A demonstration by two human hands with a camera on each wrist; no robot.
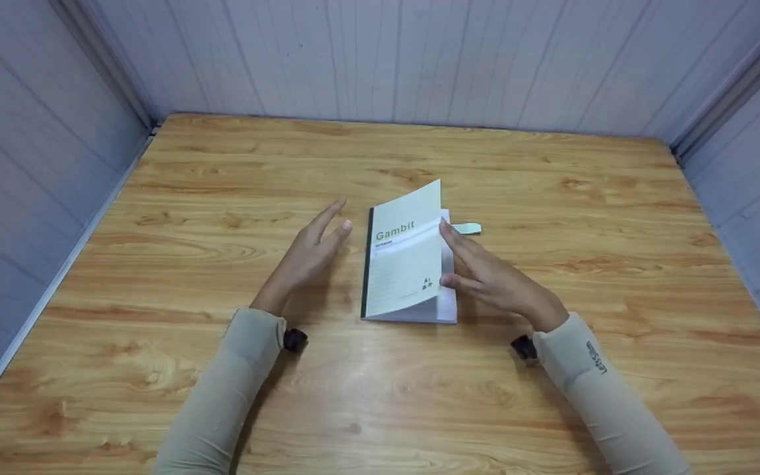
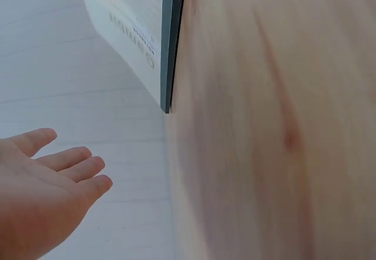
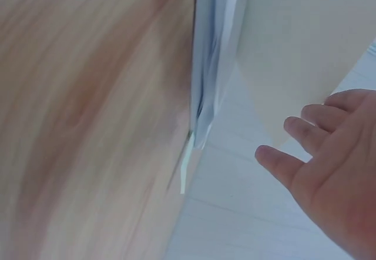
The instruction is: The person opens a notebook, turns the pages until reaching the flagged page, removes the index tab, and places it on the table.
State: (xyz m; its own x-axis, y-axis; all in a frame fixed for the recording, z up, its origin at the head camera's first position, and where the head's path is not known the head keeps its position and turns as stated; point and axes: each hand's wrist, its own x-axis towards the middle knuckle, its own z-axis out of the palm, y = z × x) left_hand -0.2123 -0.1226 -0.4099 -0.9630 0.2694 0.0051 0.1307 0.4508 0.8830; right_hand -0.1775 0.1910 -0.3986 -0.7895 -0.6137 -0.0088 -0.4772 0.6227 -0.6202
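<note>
A Gambit notebook (image 1: 403,251) with a dark spine lies on the table, its front cover lifted at the right side above the white pages (image 1: 447,307). A pale green paper strip (image 1: 469,228) sticks out past the right edge of the pages. At the cover's free edge is my right hand (image 1: 495,277); its fingertips and thumb meet or nearly meet that edge, the fingers extended. In the right wrist view those fingers stand beside the cover's inner side. My left hand (image 1: 311,254) hovers left of the spine (image 2: 173,48), apart from the notebook, fingers spread and holding nothing.
The wood-grain table (image 1: 221,198) spreads around the notebook. Pale panelled walls (image 1: 380,59) border it at the back, left and right. A small black wrist camera (image 1: 295,340) sits at the left cuff and another black camera (image 1: 524,347) at the right.
</note>
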